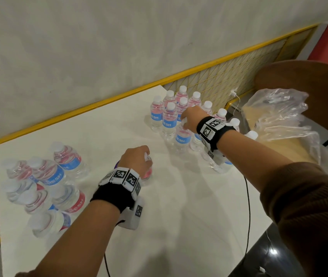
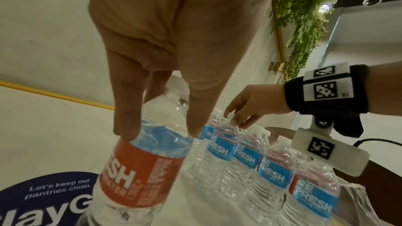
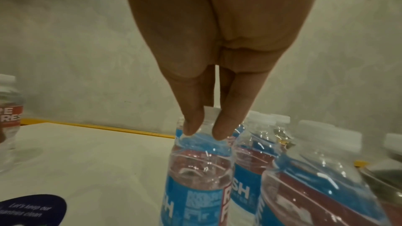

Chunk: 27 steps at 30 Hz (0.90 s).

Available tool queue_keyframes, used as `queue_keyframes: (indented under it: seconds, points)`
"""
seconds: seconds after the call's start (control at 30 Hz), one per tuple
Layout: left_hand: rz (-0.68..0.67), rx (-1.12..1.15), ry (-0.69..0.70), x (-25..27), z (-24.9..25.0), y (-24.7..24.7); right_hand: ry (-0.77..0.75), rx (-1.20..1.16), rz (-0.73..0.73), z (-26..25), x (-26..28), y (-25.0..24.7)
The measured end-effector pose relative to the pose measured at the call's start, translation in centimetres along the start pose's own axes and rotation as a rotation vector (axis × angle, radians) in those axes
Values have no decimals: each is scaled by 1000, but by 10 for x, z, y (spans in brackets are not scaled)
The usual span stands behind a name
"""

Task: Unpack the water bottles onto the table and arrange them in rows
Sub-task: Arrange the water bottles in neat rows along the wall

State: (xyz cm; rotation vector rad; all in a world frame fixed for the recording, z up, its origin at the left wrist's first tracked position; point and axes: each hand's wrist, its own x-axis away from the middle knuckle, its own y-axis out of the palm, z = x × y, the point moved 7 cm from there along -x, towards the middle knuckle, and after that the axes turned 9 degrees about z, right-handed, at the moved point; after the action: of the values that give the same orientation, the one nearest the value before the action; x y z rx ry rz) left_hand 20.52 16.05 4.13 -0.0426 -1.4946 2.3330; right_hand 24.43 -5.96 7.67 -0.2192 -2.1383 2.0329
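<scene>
On the white table (image 1: 179, 216), my left hand (image 1: 146, 156) grips the neck of an upright water bottle (image 1: 147, 174) near the middle. In the left wrist view its fingers (image 2: 126, 123) curl down round that red-labelled bottle (image 2: 139, 169). My right hand (image 1: 185, 122) pinches the white cap of a blue-labelled bottle (image 1: 182, 139) at the front of the standing rows (image 1: 171, 108) at the back right. The right wrist view shows the fingertips (image 3: 190, 126) on either side of that bottle's (image 3: 195, 178) cap. A loose cluster of bottles (image 1: 45, 184) stands at the left.
A crumpled clear plastic bag (image 1: 279, 120) lies just beyond the table's right edge, beside a brown rounded chair back (image 1: 309, 86). A yellow rail (image 1: 99, 102) runs along the wall behind. A dark blue round sticker (image 2: 50, 195) is on the tabletop. A black cable (image 1: 248, 206) hangs from my right wrist.
</scene>
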Motion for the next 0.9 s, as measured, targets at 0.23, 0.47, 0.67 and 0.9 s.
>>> queue_keyframes:
  seconds: [0.23,0.47,0.67,0.9]
  points:
    - [-3,15,-6,-3,-4,-1,31,39,-11,-4,-16,-2]
    - [7,21,8,-5,0,0,34,58,5,-6,-26,-1]
    - [2,17,2,-5,-1,0,20,33,43,-5,-28,-2]
    - [-6,3,13,-5,-1,0,23,-7,41,-2,-27,-1]
